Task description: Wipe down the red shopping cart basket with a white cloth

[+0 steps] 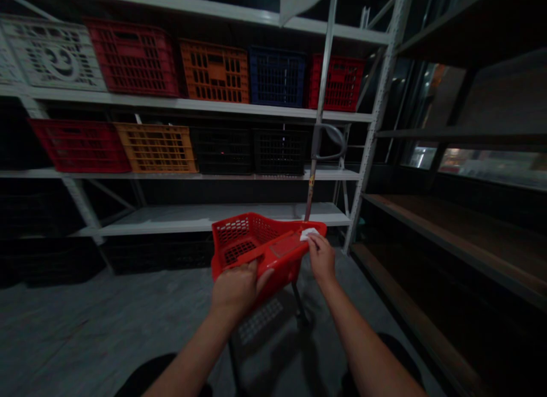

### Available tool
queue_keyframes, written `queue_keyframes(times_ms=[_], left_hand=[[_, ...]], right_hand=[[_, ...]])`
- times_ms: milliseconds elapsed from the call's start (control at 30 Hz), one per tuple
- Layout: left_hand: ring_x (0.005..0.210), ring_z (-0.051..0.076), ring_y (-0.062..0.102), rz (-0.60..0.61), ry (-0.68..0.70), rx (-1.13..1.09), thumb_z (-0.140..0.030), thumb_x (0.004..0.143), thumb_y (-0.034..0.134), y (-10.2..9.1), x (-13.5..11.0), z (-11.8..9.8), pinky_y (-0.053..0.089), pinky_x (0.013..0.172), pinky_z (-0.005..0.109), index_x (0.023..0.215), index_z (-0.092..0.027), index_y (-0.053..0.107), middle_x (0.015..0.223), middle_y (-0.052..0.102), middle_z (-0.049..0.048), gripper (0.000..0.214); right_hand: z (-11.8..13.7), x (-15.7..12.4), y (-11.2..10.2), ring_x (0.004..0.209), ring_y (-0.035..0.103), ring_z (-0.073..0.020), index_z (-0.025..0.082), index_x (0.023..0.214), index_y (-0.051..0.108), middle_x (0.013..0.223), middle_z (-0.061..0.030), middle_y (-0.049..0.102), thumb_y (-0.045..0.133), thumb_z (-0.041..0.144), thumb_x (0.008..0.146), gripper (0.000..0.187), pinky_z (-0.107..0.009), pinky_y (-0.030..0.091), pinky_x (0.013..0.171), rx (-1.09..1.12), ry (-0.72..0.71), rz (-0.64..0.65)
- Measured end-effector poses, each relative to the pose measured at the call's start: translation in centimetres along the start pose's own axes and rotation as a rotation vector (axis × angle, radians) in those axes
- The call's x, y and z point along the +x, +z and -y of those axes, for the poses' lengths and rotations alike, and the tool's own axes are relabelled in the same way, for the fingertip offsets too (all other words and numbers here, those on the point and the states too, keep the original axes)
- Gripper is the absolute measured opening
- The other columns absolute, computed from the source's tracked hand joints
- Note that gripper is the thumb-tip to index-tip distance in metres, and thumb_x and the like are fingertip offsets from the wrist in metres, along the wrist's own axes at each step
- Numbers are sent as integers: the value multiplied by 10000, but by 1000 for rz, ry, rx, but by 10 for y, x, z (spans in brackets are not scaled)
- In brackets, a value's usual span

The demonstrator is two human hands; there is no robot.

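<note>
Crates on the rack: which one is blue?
The blue crate on the upper shelf, between an orange crate and a red crate; no other is blue.

Basket (256, 246), gripped in my left hand (237, 289): red, lattice-pierced walls. Scrap (308, 233), under my right hand (321, 259): white.

Top row, all gridded: white crate (51, 55) with scrollwork piercing, red crate (132, 58), orange crate (213, 72), blue crate (277, 78), second red crate (339, 82).

Row below: lower red crate (79, 146), lower orange crate (156, 148), black crates (222, 151).

Shelf boards (205, 215): pale grey. Floor (85, 323): grey. Side shelving (448, 232): brown.
</note>
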State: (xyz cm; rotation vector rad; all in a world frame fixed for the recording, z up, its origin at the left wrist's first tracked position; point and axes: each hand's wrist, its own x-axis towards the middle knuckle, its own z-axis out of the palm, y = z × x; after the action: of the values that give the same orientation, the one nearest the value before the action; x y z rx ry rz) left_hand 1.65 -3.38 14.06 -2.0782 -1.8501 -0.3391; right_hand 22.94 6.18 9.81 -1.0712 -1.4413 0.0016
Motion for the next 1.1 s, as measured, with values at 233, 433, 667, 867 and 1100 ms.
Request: queue_keyframes(times_ms=[233, 433, 667, 867, 1100], left_hand=[[744, 260, 618, 54, -40, -21, -668, 761, 178, -1, 0, 21, 435, 622, 350, 973, -209, 595, 822, 667, 105, 656], [737, 245, 617, 33, -25, 0, -670, 762, 160, -1, 2, 25, 433, 618, 329, 948, -208, 609, 779, 668, 105, 671], [756, 227, 614, 73, -30, -26, -683, 748, 190, 3, 4, 35, 424, 632, 315, 1021, -242, 587, 834, 669, 92, 653], [757, 220, 608, 94, -37, -33, -698, 737, 186, 0, 5, 36, 409, 636, 298, 990, -226, 601, 824, 660, 91, 677], [767, 230, 604, 86, -20, -21, -706, 728, 200, 6, 3, 48, 401, 628, 299, 937, -215, 614, 854, 665, 93, 675]], right_hand=[[18, 52, -13, 849, 560, -190, 169, 903, 620, 880, -93, 642, 435, 237, 829, 209, -266, 384, 744, -484, -117, 653], [28, 88, 23, 653, 559, -147, 120, 758, 640, 746, -81, 654, 464, 138, 775, 178, -213, 353, 564, -509, -25, 1049], [25, 106, -8, 573, 491, -82, 136, 795, 602, 651, 15, 583, 507, 174, 773, 104, -158, 321, 503, -302, -81, 1233], [28, 85, 14, 574, 454, -90, 118, 726, 578, 650, -12, 556, 467, 202, 803, 158, -182, 288, 505, -289, -38, 1016], [20, 85, -24, 606, 482, -95, 137, 773, 566, 676, 10, 553, 482, 196, 792, 104, -176, 326, 547, -99, -211, 1147]])
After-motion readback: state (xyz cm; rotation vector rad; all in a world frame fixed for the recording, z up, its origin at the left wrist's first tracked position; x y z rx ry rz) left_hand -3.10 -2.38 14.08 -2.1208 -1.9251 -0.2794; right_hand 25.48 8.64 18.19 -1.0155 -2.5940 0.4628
